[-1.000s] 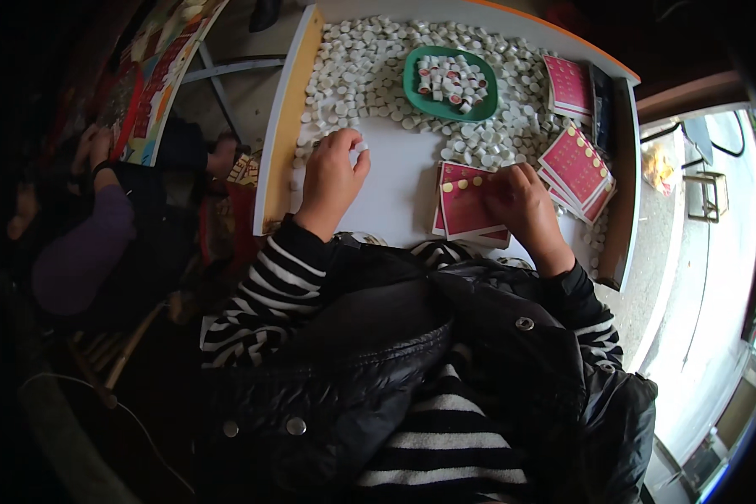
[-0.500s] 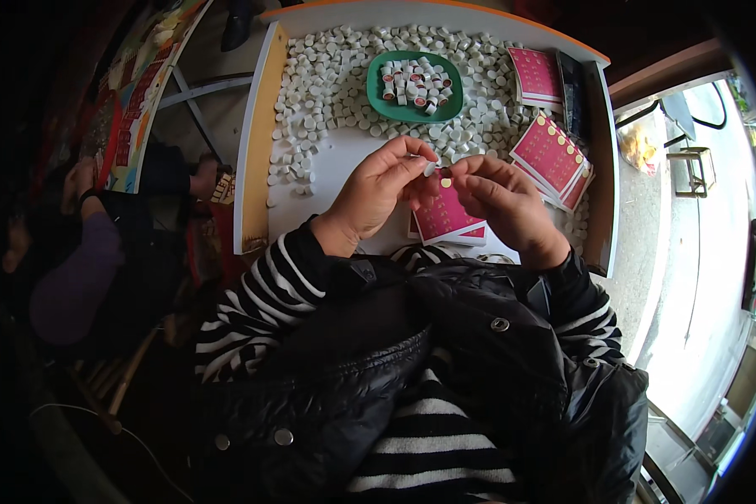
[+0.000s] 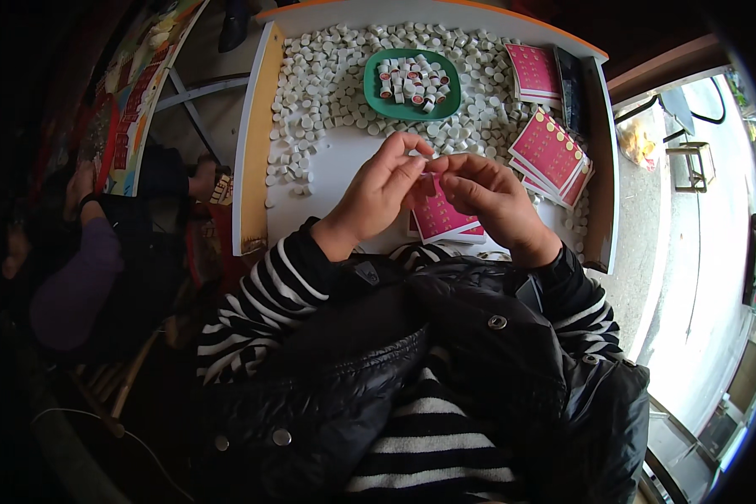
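Over the front middle of the tray my two hands meet at the fingertips. My left hand (image 3: 380, 191) is closed in a pinch on a small white cap (image 3: 425, 157), mostly hidden by the fingers. My right hand (image 3: 497, 202) is closed too, thumb and fingertips pressed together at the cap; what lies between them is too small to make out. Just below the fingers lies a pink sheet with rows of gold marks (image 3: 439, 215), on more sheets. Beyond the hands, a green plate (image 3: 384, 107) holds several white caps with red round faces.
Many loose white caps (image 3: 311, 63) cover the back and left of the white tray (image 3: 332, 160). More pink sheets (image 3: 550, 155) lie along the right wall, beside a dark flat object (image 3: 569, 88). At the left, another person's arm (image 3: 80, 252) rests near a colourful board (image 3: 134, 101).
My right fingertips have moved left, closing the small gap to the cap in my left hand. The dark piece seen between the right fingertips no longer shows.
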`<action>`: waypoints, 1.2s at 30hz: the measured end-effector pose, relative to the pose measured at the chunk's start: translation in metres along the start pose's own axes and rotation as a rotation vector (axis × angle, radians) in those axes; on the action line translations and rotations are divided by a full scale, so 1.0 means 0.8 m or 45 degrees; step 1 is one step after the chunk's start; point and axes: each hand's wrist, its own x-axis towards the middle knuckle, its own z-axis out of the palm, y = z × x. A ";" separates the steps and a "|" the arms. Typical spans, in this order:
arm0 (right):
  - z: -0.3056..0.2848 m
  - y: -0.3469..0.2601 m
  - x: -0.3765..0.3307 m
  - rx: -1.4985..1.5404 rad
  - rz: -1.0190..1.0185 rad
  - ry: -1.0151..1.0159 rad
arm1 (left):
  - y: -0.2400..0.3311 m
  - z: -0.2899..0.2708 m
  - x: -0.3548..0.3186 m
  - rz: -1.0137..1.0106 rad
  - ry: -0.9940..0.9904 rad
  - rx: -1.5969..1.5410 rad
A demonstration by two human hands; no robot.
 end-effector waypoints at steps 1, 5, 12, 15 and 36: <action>0.000 0.001 0.000 0.001 -0.001 0.006 | -0.001 0.002 0.001 0.073 0.018 0.220; -0.008 0.010 0.003 -0.240 -0.185 0.087 | -0.002 0.008 0.016 0.262 0.048 0.664; -0.069 0.025 -0.003 -1.604 -0.627 0.559 | 0.004 -0.038 0.084 0.536 0.279 1.144; -0.077 0.041 0.002 -1.626 -0.748 0.522 | 0.010 -0.052 0.093 0.424 0.317 1.465; -0.071 0.052 0.014 -1.434 -0.458 0.469 | -0.027 -0.113 -0.079 0.057 0.816 1.842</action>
